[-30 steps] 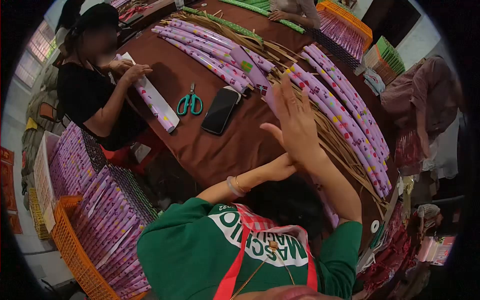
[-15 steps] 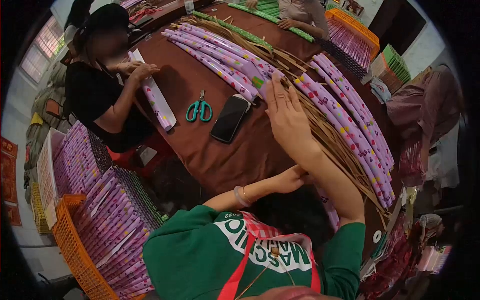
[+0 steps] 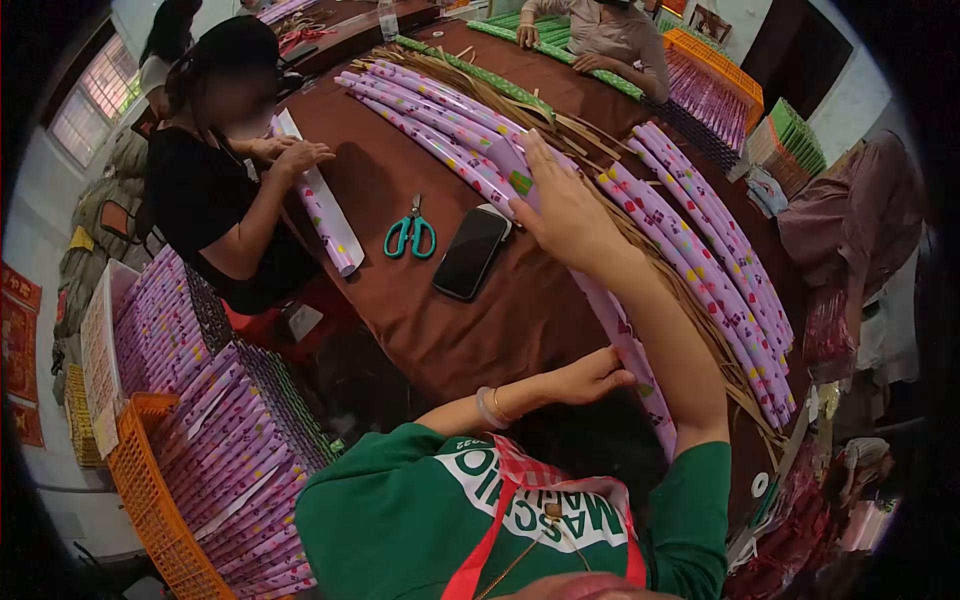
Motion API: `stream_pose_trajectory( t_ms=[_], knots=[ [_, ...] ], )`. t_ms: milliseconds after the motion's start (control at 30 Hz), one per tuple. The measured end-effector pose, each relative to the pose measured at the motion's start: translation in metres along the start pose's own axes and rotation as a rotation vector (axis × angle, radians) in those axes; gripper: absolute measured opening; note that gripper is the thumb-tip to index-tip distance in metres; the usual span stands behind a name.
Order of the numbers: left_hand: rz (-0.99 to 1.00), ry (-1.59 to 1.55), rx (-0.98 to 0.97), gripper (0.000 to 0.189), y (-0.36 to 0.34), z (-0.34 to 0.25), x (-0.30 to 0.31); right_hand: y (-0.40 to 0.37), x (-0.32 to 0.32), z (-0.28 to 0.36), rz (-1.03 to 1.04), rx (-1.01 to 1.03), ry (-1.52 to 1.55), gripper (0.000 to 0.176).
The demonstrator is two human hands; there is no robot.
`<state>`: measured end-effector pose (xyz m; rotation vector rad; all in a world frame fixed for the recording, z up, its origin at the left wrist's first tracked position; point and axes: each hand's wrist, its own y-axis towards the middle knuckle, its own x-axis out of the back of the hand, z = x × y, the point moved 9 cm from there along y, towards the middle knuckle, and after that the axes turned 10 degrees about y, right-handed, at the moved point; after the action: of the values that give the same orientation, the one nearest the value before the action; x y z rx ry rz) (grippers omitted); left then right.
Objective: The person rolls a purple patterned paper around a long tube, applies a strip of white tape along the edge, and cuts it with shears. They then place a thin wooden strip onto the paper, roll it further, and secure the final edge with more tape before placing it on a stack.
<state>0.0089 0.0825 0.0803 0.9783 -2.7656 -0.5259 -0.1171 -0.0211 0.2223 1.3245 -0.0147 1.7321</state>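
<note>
A long purple printed paper roll [image 3: 620,325] runs along the table edge, partly behind my right forearm. My right hand [image 3: 565,210] lies over its far end with the fingers stretched out and the thumb spread. A plain lavender part and a green patch [image 3: 521,182] show beside those fingers. Lower down, my left hand [image 3: 592,378] is closed at the near side of the roll, its thumb and finger at the paper's edge. Left of my right hand are a black phone [image 3: 471,254] and teal-handled scissors [image 3: 410,236].
Finished-looking purple rolls [image 3: 430,115] and more rolls [image 3: 700,270] lie beyond, over brown strips [image 3: 690,300]. A co-worker in black [image 3: 215,190] handles a purple-and-white roll [image 3: 325,215]. Another person [image 3: 615,45] has green rolls [image 3: 560,55]. An orange crate [image 3: 150,500] holds many rolls at lower left.
My left hand has come out from beside my right forearm, lower and to the right along the roll. My right thumb has spread away from the fingers. The whole view has shifted slightly.
</note>
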Motion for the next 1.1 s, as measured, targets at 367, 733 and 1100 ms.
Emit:
stream_pose_trajectory(
  t_ms=[367,733,1100],
  knots=[
    [-0.075,-0.101,0.022,0.035,-0.008,-0.001,0.003,0.001,-0.015,0.024,-0.133,-0.064,-0.815,0.059],
    [-0.172,-0.503,0.065,0.036,0.0,0.04,0.03,-0.099,-0.07,0.109,0.163,0.367,-0.504,0.057],
    [-0.269,-0.178,0.025,0.032,0.004,0.021,0.068,-0.244,0.025,0.0,-0.078,-0.543,-0.46,0.072]
  ],
)
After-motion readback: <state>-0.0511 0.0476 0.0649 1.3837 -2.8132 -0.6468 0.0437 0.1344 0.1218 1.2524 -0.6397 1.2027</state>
